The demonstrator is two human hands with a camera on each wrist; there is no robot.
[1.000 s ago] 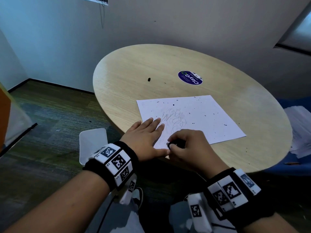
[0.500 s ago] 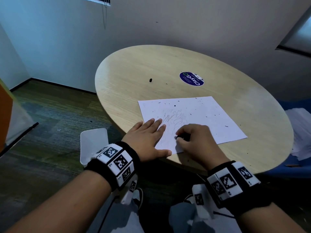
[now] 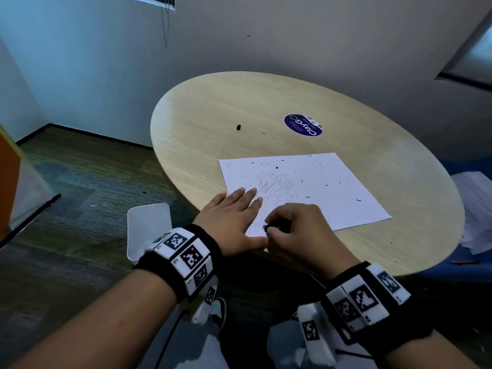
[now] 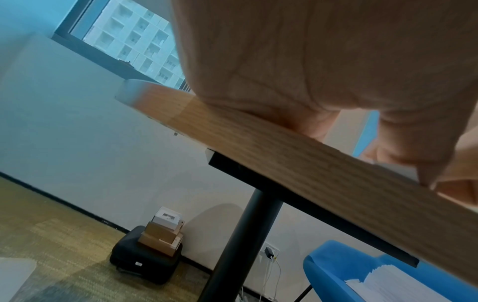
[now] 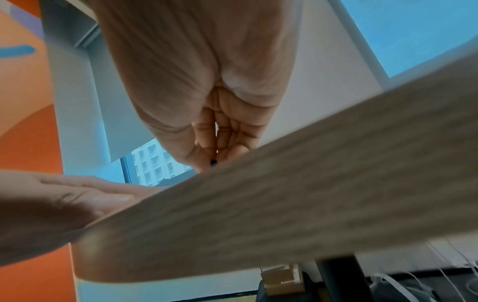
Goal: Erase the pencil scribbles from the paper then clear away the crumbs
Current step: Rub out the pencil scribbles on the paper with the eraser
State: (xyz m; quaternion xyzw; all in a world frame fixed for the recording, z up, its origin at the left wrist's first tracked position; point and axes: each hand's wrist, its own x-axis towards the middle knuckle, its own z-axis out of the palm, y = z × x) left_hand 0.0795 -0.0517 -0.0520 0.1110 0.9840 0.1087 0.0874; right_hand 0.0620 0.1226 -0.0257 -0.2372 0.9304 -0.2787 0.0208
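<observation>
A white sheet of paper lies near the front edge of the round wooden table. Faint pencil scribbles mark its middle, and dark eraser crumbs are scattered over it. My left hand lies flat with straight fingers on the paper's near left corner. My right hand pinches a small dark eraser and presses it on the paper's near edge, just below the scribbles. In the right wrist view only a dark tip of the eraser shows between the curled fingers.
A purple round sticker and a small dark bit sit on the table's far half. A white bin stands on the carpet left of my left wrist. A blue chair with stacked paper is at the right.
My right hand moved forward onto the scribbles with the eraser, then came back toward the paper's near edge. My left hand stayed flat on the paper.
</observation>
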